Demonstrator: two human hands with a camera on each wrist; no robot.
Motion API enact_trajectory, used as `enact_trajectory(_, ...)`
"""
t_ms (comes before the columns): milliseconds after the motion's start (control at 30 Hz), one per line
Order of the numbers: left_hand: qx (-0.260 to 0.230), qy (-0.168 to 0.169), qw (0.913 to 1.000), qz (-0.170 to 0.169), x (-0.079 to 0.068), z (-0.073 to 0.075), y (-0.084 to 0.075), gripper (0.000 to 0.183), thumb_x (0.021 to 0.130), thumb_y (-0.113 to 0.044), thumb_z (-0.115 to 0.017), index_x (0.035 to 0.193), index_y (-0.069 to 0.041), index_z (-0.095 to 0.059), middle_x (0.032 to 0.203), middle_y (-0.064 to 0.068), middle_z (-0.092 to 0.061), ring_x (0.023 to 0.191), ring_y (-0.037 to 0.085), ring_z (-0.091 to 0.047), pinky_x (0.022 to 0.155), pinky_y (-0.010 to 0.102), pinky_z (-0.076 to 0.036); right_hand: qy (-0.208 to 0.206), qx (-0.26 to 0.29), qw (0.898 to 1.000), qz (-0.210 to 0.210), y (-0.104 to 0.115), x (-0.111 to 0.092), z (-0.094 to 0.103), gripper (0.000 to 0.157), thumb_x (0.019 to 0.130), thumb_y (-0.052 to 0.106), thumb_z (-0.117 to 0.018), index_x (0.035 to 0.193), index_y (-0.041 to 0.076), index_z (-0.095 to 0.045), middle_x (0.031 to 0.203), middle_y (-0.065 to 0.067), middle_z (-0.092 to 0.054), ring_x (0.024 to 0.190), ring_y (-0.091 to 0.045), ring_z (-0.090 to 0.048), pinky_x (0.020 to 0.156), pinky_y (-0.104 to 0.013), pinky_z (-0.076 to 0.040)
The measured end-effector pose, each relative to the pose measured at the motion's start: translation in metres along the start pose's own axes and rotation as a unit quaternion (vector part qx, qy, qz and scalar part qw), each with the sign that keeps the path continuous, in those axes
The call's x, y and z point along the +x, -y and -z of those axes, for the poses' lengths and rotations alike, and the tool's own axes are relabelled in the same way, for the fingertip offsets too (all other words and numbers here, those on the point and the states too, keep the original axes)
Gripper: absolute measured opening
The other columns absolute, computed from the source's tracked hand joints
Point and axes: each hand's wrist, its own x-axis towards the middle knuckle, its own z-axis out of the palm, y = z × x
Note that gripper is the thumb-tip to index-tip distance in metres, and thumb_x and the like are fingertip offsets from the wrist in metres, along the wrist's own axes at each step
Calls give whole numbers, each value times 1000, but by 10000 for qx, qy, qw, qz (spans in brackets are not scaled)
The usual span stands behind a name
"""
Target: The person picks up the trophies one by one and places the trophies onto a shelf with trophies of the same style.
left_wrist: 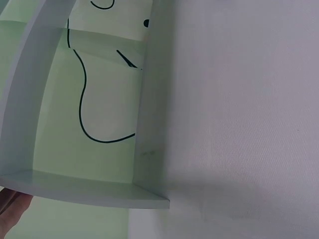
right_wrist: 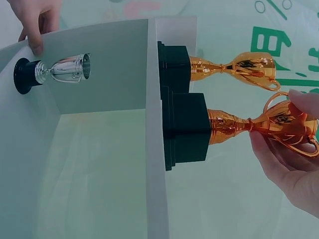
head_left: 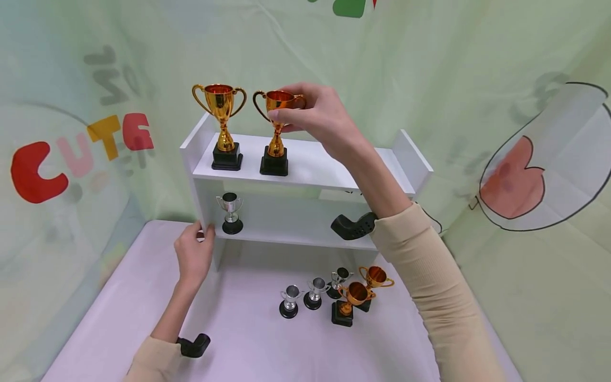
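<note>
My right hand (head_left: 317, 114) holds a gold trophy cup (right_wrist: 232, 124) by its bowl, thumb in front and fingers behind. The cup stands upright, its black square base (head_left: 274, 161) on the top board of a white shelf (head_left: 324, 159). Just left of it stands another gold trophy cup (head_left: 220, 103). My left hand (head_left: 194, 252) grips the front edge of the shelf's left side panel (left_wrist: 84, 191), level with the middle board. Near that hand, a small silver trophy cup (head_left: 231, 209) with a round black base stands on the middle board.
On the white tabletop (head_left: 267, 350), below the shelf's right half, several more cups stand close together, among them a silver cup (head_left: 289, 301) and a gold cup (head_left: 354, 297). Printed curtains (head_left: 477, 132) hang behind and beside the shelf.
</note>
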Motion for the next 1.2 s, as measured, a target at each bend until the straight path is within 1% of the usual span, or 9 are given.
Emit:
enact_trajectory(133,-33,7,10000,-18,-1,-1,0,13,93,-4,-65,92,6,-73,89,25,-72,78,41,-72,74,54,-57,-15,11,10000,52,-2,0,-1,46,88,12,-78,131,5,-65,112,-12,-71,100,-28,-70,93,-37,-59)
enact_trajectory(300,-41,32,10000,47,-2,-2,1,13,94,-5,-65,92,5,-73,89,25,-72,78,41,-72,75,54,-57,-76,-19,10000,32,-4,0,-3,46,87,12,-79,131,6,-65,112,-12,-70,100,-27,-69,92,-35,-59)
enact_trajectory(533,12,40,10000,51,-1,-2,-1,14,94,-5,-65,96,5,-74,90,23,-73,78,39,-72,73,47,-55,-123,-70,9999,27,-5,0,-2,49,86,12,-80,133,8,-64,110,-10,-71,99,-26,-68,94,-34,-57)
enact_trajectory(633,34,57,10000,60,-1,-2,-1,15,94,-5,-65,98,5,-75,92,23,-74,79,38,-72,72,44,-54,-113,-65,9999,43,-6,-1,0,49,86,12,-80,133,8,-65,109,-10,-71,99,-28,-68,95,-34,-56)
enact_trajectory(800,43,26,10000,58,-1,-1,-3,15,94,-5,-64,98,5,-74,92,24,-74,78,39,-72,71,43,-54,-101,-169,9998,0,-8,-5,3,52,85,14,-82,134,12,-64,109,-9,-72,100,-29,-68,98,-36,-54)
enact_trajectory(900,54,18,10000,34,0,0,-4,16,94,-5,-64,99,6,-74,91,24,-73,78,39,-72,72,44,-54,-58,-136,9999,18,-9,-8,4,49,86,14,-82,131,13,-66,110,-9,-73,99,-26,-69,98,-38,-54)
enact_trajectory(1000,70,19,10000,35,0,0,-3,15,94,-5,-64,99,6,-75,92,24,-74,78,39,-72,71,43,-54,15,-33,10000,85,-13,-11,7,43,86,13,-81,127,11,-67,111,-11,-74,103,-26,-71,98,-40,-55)
enact_trajectory(1100,64,7,10000,46,0,0,-1,15,94,-5,-64,98,5,-75,92,23,-74,78,38,-72,71,42,-53,5,-221,9998,0,-17,-16,10,42,87,16,-81,126,10,-66,116,-10,-74,109,-22,-71,101,-39,-53)
enact_trajectory(1200,54,-1,10000,65,0,0,0,15,94,-6,-64,98,4,-75,93,23,-74,78,38,-71,71,42,-52,-30,-524,9985,-179,-23,-23,15,49,87,21,-80,132,10,-63,123,-10,-72,113,-18,-69,105,-38,-50)
